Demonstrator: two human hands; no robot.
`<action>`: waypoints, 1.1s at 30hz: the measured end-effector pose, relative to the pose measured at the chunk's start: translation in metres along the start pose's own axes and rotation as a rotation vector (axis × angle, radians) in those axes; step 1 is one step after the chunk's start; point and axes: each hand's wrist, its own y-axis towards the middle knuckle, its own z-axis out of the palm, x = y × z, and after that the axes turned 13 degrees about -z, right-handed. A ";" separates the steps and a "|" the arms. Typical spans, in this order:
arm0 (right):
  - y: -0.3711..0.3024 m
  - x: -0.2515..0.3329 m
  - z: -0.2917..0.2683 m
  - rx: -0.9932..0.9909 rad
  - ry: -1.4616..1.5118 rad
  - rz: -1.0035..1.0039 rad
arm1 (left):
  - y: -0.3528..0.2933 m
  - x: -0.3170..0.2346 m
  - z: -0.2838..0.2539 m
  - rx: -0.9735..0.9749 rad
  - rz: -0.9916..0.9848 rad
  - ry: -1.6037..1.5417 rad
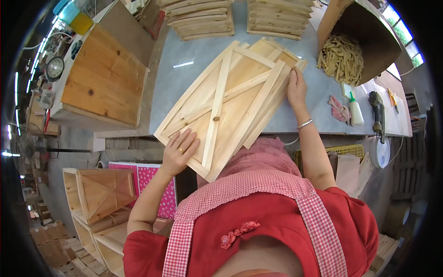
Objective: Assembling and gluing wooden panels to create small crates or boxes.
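A wooden panel (245, 108) with a raised frame and crossed battens lies tilted over the front edge of the table, on top of one or more similar panels (262, 130) fanned out under its right side. My left hand (181, 151) grips the near left corner of the top panel, its fingers spread over the face and its thumb hidden. At the far right corner, my right hand (296, 87) holds the panels' edge, fingers pointing away from me. What its fingertips touch underneath cannot be made out.
Two stacks of wooden frames (198, 21) (279, 18) stand at the table's (177, 87) back. Rightward are a cardboard box (380, 41) of pale strips (341, 60), pink cloth (339, 110), glue bottle (356, 111) and power tool (377, 113). Wooden crates (106, 194) stand lower left.
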 end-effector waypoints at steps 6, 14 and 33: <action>0.000 -0.001 -0.005 0.005 -0.062 0.004 | 0.029 -0.009 -0.044 -0.116 -0.001 -0.061; -0.003 -0.005 -0.005 -0.008 -0.066 -0.007 | 0.055 0.007 -0.086 -0.384 -1.014 -1.542; 0.084 0.035 0.044 0.422 -0.393 -0.354 | 0.020 -0.046 0.048 -0.268 -1.460 -1.947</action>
